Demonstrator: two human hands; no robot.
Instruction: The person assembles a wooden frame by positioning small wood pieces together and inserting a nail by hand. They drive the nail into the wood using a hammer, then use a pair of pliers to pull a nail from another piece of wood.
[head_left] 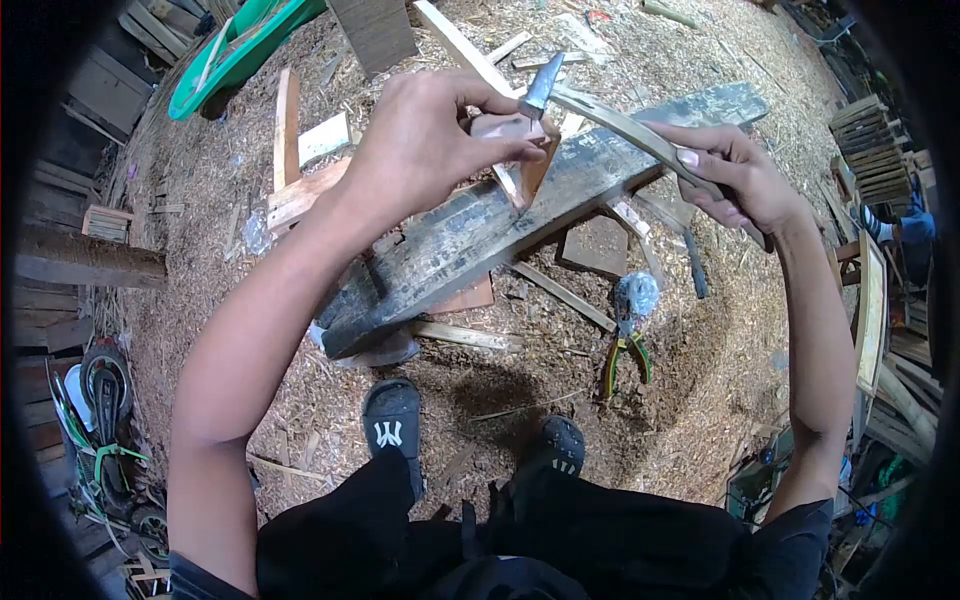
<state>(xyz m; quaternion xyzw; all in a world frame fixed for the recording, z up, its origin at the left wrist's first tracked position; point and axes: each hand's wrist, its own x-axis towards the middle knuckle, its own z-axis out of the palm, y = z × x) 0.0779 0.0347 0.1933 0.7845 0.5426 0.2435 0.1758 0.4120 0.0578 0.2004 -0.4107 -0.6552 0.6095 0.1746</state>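
green-and-yellow pliers (628,365), green tub (235,58), black trousers (620,535)

Open floor beyond pliers (627,362), right side

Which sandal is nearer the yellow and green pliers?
The right sandal. It sits close behind the pliers; the left sandal is farther off, with its toe reaching farther forward.

Dark short sleeves (797,540); black trousers (620,545); dark slides (392,402) (white markings (388,433) on top).
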